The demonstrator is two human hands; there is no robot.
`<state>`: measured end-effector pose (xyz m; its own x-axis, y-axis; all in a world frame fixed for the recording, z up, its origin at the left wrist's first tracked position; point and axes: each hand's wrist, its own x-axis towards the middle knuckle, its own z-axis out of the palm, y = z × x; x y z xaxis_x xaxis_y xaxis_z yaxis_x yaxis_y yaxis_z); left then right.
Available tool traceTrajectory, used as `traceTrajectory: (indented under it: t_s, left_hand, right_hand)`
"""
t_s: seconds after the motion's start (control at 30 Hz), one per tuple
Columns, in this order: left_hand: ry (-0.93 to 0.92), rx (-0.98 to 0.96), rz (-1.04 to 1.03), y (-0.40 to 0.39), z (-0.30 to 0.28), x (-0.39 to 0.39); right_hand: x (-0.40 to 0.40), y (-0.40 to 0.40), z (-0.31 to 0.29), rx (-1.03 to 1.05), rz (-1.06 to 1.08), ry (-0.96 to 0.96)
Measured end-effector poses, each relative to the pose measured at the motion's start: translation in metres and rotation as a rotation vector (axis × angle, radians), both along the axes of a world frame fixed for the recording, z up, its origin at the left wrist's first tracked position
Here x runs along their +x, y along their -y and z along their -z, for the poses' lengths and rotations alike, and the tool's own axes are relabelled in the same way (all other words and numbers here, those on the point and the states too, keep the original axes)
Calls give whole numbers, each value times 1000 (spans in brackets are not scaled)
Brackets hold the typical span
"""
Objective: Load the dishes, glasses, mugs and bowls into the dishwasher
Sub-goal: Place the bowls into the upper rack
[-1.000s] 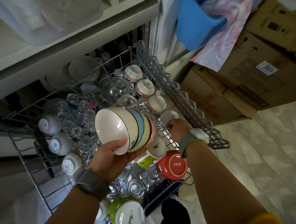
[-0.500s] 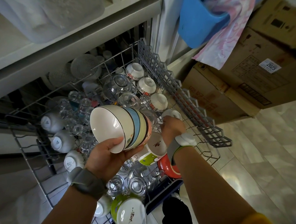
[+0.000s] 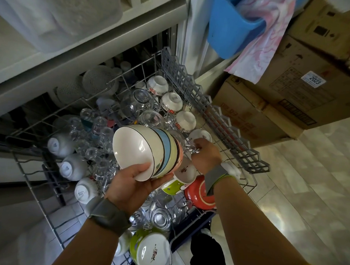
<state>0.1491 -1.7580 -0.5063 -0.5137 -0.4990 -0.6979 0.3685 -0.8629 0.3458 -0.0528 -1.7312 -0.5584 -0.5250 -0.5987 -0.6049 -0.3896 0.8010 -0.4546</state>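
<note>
A person stands over the pulled-out upper rack [image 3: 227,123] of a dishwasher, loading bowls. At the far left of the rack, three white mugs [image 3: 71,167] lie mouth-down in a row, with a cluster of upturned glasses [image 3: 94,140] just beside them. Near the centre, the left hand [image 3: 133,185] grips a nested stack of bowls [image 3: 146,151], tipped on its side with the white inner bowl facing left; the thumb lies across that bowl's inside while the fingers curl beneath the rims, and the stack hangs above the rack, not in it. Below it sit more glasses and a green-and-white bowl [image 3: 149,250] at the rack's near end. To the right, the right hand [image 3: 205,154] reaches down among the wires beside a small white bowl [image 3: 200,135], the nearest of a row of upturned small bowls along the rack's right side; its fingers are curled low against the tines, but whether they pinch the bowl or a wire cannot be told. A red bowl [image 3: 199,194] lies under that wrist. Further right stand cardboard boxes [image 3: 283,101].

The step appears to be seating one bowl before drawing the next from the stack. Done well, each bowl would go mouth-down between tines, leaning the same way as its neighbours and clear of the glassware, with the stack kept firmly held so the outer bowls cannot slide off.
</note>
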Motion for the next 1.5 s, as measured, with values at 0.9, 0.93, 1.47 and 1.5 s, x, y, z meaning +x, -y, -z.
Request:
traceTrajectory:
  t_s: [0.9,0.93,1.47,1.5]
  left_hand:
    - [-66,-54,75,-12,-46,-14]
    - [-55,-63,96,-13,-45,-15]
    - [-46,26,52,-12,-26,-29]
    - [-45,21,51,-11,-26,-30]
  right_hand:
    - [49,-33,-96,-617,576,831]
    - [50,-37,-95,-621,627,853]
    - [-16,-92,-42,-159,73,-124]
    - [-16,-91,-40,-144,55,-145]
